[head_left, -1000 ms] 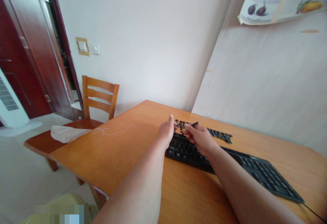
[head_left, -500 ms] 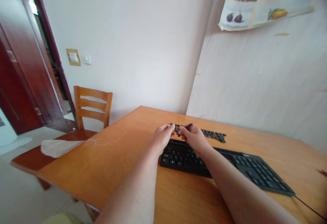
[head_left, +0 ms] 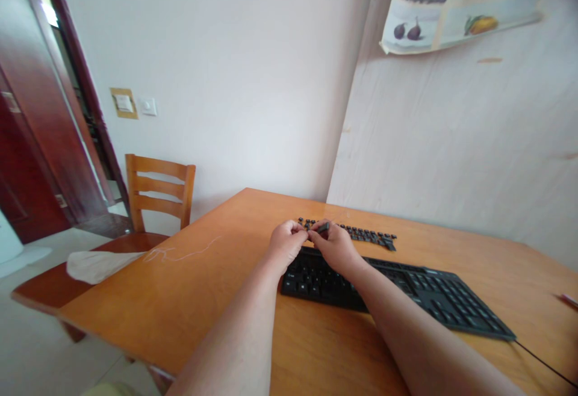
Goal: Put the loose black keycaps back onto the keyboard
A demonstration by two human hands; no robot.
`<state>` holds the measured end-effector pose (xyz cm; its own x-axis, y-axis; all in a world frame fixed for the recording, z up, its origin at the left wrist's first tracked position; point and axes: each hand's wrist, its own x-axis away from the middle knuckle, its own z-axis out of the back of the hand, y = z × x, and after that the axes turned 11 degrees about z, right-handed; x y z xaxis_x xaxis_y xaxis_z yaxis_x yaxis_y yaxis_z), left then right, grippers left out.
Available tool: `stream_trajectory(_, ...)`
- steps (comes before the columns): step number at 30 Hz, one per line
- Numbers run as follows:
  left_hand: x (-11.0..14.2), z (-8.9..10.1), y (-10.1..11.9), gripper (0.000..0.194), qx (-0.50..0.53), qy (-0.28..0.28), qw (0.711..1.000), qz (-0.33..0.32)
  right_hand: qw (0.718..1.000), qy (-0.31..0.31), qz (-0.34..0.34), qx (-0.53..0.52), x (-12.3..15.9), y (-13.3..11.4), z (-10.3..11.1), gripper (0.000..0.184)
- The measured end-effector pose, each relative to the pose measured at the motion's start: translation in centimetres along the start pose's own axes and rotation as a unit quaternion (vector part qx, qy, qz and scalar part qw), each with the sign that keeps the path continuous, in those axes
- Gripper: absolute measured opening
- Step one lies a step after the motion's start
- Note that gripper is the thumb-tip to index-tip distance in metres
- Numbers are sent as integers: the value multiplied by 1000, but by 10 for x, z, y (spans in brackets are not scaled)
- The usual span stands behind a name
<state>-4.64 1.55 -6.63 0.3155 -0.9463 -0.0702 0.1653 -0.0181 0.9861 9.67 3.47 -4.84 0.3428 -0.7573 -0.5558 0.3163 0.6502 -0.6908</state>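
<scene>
Both hands meet above the far left part of a black keyboard [head_left: 436, 290]. My left hand [head_left: 286, 242] is closed in a pinch, its fingertips against those of the other hand; whatever lies between them is too small to make out. My right hand [head_left: 336, 248] is closed around a slim dark-handled tool [head_left: 323, 227], whose end is hidden by the fingers. Just behind the hands, loose black keycaps [head_left: 372, 235] lie in rows on the table, partly covered by my fingers. My right forearm crosses over the middle of the keyboard.
The wooden table [head_left: 212, 287] meets the wall at the back. A wooden chair [head_left: 160, 194] stands at the left, with a white cloth or bag [head_left: 102, 265] and pale threads at the table edge. The keyboard's cable [head_left: 544, 361] runs off right. A slim object [head_left: 569, 301] lies at the right edge.
My hands have come closer together, fingertips now touching. The tool's thin shaft, visible before pointing up and right, no longer shows clearly. The view has shifted slightly to the right.
</scene>
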Motion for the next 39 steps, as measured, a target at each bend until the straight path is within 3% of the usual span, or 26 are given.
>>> stream_trajectory(14, 0, 1, 2, 11, -25, 44, 999, -6, 998, 42, -29, 21, 2, -6, 0, 17)
stream_trajectory(20, 0, 3, 2, 10, 6, 49, 999, 0, 996, 65, -42, 41, -1, 3, -1, 18)
stream_trajectory(26, 6, 4, 10, 8, 78, 41, 996, 33, 989, 111, -67, 69, -6, 11, 7, 41)
stream_trajectory(33, 9, 4, 13, 9, 85, 27, 995, 48, 991, 75, -31, 104, -9, 9, 13, 34)
stream_trajectory(39, 8, 5, 14, 11, 117, 0, 992, 50, 992, 0, 20, 123, -7, -2, 13, 24)
